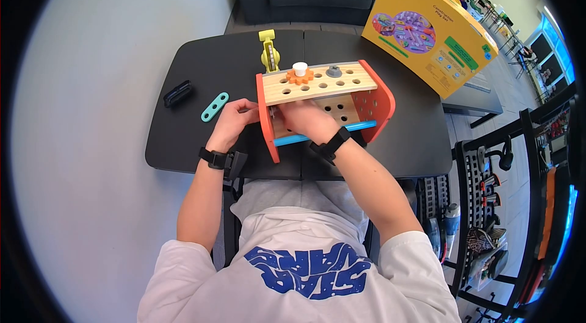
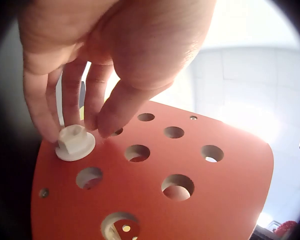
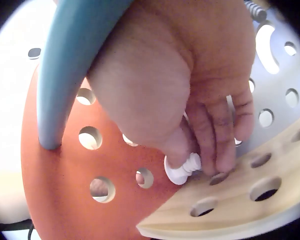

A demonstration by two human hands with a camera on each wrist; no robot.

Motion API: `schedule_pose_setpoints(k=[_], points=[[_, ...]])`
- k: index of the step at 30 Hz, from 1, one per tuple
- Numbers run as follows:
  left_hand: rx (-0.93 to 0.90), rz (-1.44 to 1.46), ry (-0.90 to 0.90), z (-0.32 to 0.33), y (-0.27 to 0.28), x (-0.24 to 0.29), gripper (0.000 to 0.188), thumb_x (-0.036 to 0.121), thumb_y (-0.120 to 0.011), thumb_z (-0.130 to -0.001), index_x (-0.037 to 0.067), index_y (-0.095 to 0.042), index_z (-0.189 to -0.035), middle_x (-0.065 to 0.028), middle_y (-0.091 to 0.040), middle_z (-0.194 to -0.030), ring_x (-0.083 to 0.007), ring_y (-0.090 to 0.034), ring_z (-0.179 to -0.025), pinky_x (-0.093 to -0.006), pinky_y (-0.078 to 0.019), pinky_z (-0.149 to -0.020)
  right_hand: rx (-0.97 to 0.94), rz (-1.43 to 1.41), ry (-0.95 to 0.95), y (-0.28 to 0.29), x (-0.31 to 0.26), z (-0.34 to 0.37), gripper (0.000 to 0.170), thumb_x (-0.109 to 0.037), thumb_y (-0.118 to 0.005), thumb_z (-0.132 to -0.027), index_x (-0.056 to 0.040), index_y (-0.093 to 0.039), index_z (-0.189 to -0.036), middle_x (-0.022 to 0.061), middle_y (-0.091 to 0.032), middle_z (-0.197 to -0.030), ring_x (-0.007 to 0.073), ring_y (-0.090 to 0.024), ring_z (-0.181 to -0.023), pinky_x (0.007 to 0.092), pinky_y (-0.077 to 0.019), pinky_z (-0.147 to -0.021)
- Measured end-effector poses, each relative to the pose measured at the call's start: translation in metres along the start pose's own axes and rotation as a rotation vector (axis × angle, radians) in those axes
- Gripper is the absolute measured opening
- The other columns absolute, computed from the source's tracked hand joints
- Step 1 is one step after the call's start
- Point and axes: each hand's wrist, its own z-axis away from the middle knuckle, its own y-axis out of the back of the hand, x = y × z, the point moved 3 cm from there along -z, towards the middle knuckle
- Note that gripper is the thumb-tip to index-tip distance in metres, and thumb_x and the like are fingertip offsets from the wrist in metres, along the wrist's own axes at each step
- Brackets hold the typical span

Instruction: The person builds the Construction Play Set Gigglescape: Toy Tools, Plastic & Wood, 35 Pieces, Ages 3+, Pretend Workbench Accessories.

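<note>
A wooden toy workbench (image 1: 329, 88) with red side panels (image 1: 267, 128) stands in front of me. Outside its left panel is my left hand (image 1: 235, 120), its fingertips curled around a white hex-headed bolt (image 2: 75, 144) set against the red face. My right hand (image 1: 307, 119) reaches into the bench beneath the pegboard top. In the right wrist view, its thumb and fingers close on a white flanged piece (image 3: 176, 174) with a threaded end, by the inner face of that panel. A blue bar (image 3: 65, 75) crosses close beside the right palm.
On the bench top sit an orange gear (image 1: 293, 78) under a white cap (image 1: 300, 68) and a grey bolt (image 1: 333, 71). Behind stands a yellow-green toy piece (image 1: 270, 53). A teal strip with holes (image 1: 215, 107) and a black case (image 1: 177, 94) lie left; a yellow box (image 1: 421, 57) stands right.
</note>
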Motion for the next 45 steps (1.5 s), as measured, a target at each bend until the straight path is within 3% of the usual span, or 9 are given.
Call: schedule_pose_setpoints(k=[4,11,15,17,21,25,33,35,45], points=[[0.027,-0.044,0.027,-0.003,0.001,-0.007,0.013,0.002,-0.063,-0.097,-0.004,-0.066,-0.108,-0.0116,-0.071,-0.104,-0.0181,-0.070,-0.098,-0.0323,-0.0565,-0.093,0.157,0.065,0.063,-0.010,0.004,-0.003,0.027,-0.013,-0.064,-0.089,-0.0041,-0.068,-0.114,0.0171,-0.069,-0.120,0.0349,-0.068,-0.111,0.0462,-0.0565,-0.095],[-0.011,0.052,0.191,-0.002,-0.003,-0.011,0.019,0.004,-0.063,-0.098,-0.007,-0.065,-0.113,-0.0123,-0.070,-0.108,-0.0183,-0.070,-0.098,-0.0321,-0.0574,-0.091,0.003,0.084,0.006,0.002,-0.005,-0.001,0.035,-0.025,-0.068,-0.087,-0.0067,-0.069,-0.117,0.0163,-0.068,-0.124,0.0342,-0.066,-0.116,0.0461,-0.0536,-0.100],[-0.038,-0.007,0.138,0.000,-0.003,-0.006,0.019,0.004,-0.063,-0.097,-0.006,-0.066,-0.113,-0.0121,-0.070,-0.108,-0.0183,-0.070,-0.099,-0.0321,-0.0570,-0.092,-0.027,0.072,-0.003,-0.004,-0.002,-0.003,0.034,-0.024,-0.069,-0.086,-0.0068,-0.070,-0.116,0.0171,-0.070,-0.121,0.0347,-0.066,-0.115,0.0473,-0.0529,-0.101],[-0.028,-0.092,-0.012,0.002,-0.003,-0.003,0.017,0.004,-0.064,-0.096,-0.005,-0.068,-0.110,-0.0123,-0.070,-0.108,-0.0182,-0.070,-0.100,-0.0324,-0.0567,-0.092,0.017,0.080,0.017,-0.007,0.000,-0.003,0.034,-0.023,-0.069,-0.086,-0.0071,-0.070,-0.116,0.0171,-0.070,-0.120,0.0349,-0.066,-0.115,0.0474,-0.0531,-0.101],[-0.002,-0.127,0.020,0.002,-0.001,0.001,0.015,0.004,-0.063,-0.097,-0.004,-0.069,-0.107,-0.0122,-0.071,-0.107,-0.0184,-0.070,-0.100,-0.0326,-0.0564,-0.094,0.100,0.071,0.008,-0.007,0.001,-0.004,0.033,-0.022,-0.069,-0.086,-0.0076,-0.070,-0.115,0.0171,-0.070,-0.120,0.0353,-0.067,-0.113,0.0478,-0.0545,-0.098],[0.020,0.083,0.052,0.000,0.001,-0.002,0.013,0.003,-0.061,-0.098,-0.004,-0.069,-0.105,-0.0117,-0.072,-0.104,-0.0184,-0.070,-0.099,-0.0332,-0.0558,-0.098,0.147,0.064,0.026,-0.005,0.000,-0.003,0.033,-0.023,-0.071,-0.086,-0.0078,-0.071,-0.115,0.0165,-0.070,-0.119,0.0351,-0.068,-0.111,0.0476,-0.0556,-0.096],[0.045,-0.001,0.065,-0.003,0.002,-0.010,0.019,0.009,-0.058,-0.102,-0.005,-0.066,-0.113,-0.0117,-0.071,-0.109,-0.0188,-0.070,-0.102,-0.0342,-0.0569,-0.096,-0.040,0.111,-0.006,-0.003,-0.003,-0.003,0.032,-0.024,-0.072,-0.086,-0.0084,-0.071,-0.115,0.0143,-0.071,-0.120,0.0322,-0.069,-0.111,0.0450,-0.0564,-0.096],[-0.058,0.046,0.192,-0.002,-0.001,-0.012,0.023,0.009,-0.058,-0.102,-0.005,-0.064,-0.119,-0.0117,-0.071,-0.112,-0.0182,-0.070,-0.102,-0.0338,-0.0570,-0.096,-0.009,0.097,0.011,-0.005,-0.001,-0.002,0.030,-0.022,-0.070,-0.088,-0.0085,-0.071,-0.115,0.0144,-0.071,-0.120,0.0320,-0.069,-0.111,0.0444,-0.0564,-0.096],[-0.087,-0.087,0.078,0.000,-0.002,-0.004,0.026,0.010,-0.061,-0.102,-0.008,-0.066,-0.120,-0.0125,-0.071,-0.112,-0.0183,-0.070,-0.101,-0.0321,-0.0569,-0.094,0.016,0.101,0.010,-0.009,0.001,-0.002,0.025,-0.017,-0.062,-0.093,-0.0088,-0.071,-0.116,0.0143,-0.070,-0.123,0.0318,-0.068,-0.114,0.0441,-0.0545,-0.098]])
